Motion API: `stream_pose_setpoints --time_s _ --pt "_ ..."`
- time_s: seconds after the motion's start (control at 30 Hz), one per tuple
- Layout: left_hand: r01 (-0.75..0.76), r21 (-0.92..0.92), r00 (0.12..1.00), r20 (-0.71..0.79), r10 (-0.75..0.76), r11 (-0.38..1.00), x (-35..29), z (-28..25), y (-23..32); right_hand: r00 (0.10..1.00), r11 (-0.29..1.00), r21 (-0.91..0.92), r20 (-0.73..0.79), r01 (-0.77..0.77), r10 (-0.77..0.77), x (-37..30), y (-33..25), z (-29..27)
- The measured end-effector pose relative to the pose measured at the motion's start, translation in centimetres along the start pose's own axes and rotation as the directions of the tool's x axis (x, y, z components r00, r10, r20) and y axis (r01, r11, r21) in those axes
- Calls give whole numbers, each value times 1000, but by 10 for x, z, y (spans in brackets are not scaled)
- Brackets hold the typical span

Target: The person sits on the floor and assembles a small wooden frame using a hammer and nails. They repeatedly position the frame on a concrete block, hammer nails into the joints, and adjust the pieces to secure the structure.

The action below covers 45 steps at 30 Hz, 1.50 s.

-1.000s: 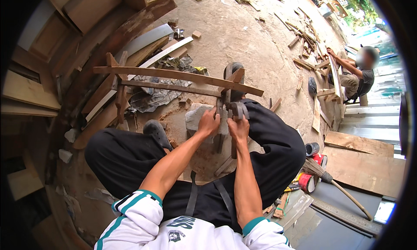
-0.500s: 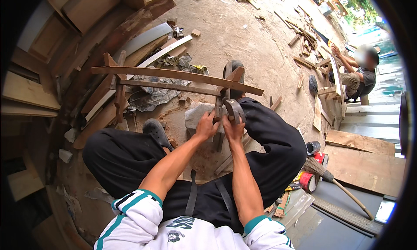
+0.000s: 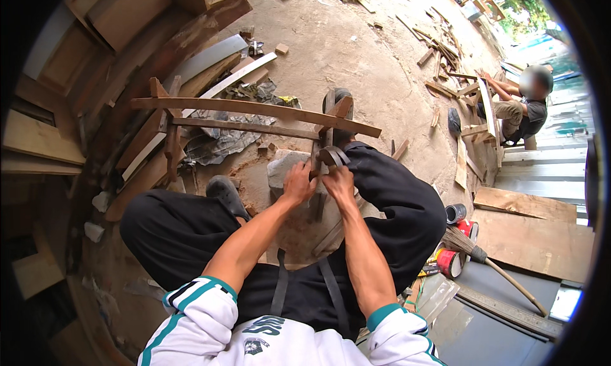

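Note:
A brown wooden frame (image 3: 254, 111) of long rails and short legs lies across in front of me, its right end between my feet. At that end my left hand (image 3: 298, 183) is closed against an upright leg (image 3: 316, 156); whether a small piece is also between its fingers is hidden. My right hand (image 3: 338, 181) is closed just right of the leg. It grips a tool with a curved dark metal head, which looks like a hammer (image 3: 332, 155), close beside the leg. Under the frame's right end sits a pale stone block (image 3: 283, 167).
Boards and crumpled sheeting (image 3: 226, 140) lie behind the frame, with stacked wood panels (image 3: 44, 137) at left. To the right are a broom (image 3: 493, 267), paint cans (image 3: 450, 263) and planks (image 3: 525, 235). Another person (image 3: 522, 108) works at a wooden frame at far right.
The hammer-like tool has moved slightly left and up, its head turned closer to the leg. My right hand has shifted a little left. My left hand stays at the leg.

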State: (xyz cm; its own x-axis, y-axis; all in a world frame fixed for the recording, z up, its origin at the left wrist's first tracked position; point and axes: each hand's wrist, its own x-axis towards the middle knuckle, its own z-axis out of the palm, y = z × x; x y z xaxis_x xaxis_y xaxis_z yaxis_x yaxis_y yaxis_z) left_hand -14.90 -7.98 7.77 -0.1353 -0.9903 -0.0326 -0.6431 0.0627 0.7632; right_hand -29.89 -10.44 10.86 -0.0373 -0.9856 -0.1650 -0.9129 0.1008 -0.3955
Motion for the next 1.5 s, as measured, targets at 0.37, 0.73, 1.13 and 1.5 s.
stream_pose_setpoints --time_s 0.37,0.73,1.13,1.5 --pt "15 69 999 -32 -12 997 -4 -4 -12 912 907 314 -380 282 -152 -19 -58 -21" --pt "52 74 999 -4 -52 996 -4 -5 -9 928 950 86 -256 300 -270 0 -34 -15" --pt "18 85 1000 7 -19 996 -3 -8 -13 846 903 152 -439 403 -304 10 -42 -36" --pt "16 118 999 28 -20 993 -11 -8 -22 978 952 241 -141 187 -156 -8 -47 -40"
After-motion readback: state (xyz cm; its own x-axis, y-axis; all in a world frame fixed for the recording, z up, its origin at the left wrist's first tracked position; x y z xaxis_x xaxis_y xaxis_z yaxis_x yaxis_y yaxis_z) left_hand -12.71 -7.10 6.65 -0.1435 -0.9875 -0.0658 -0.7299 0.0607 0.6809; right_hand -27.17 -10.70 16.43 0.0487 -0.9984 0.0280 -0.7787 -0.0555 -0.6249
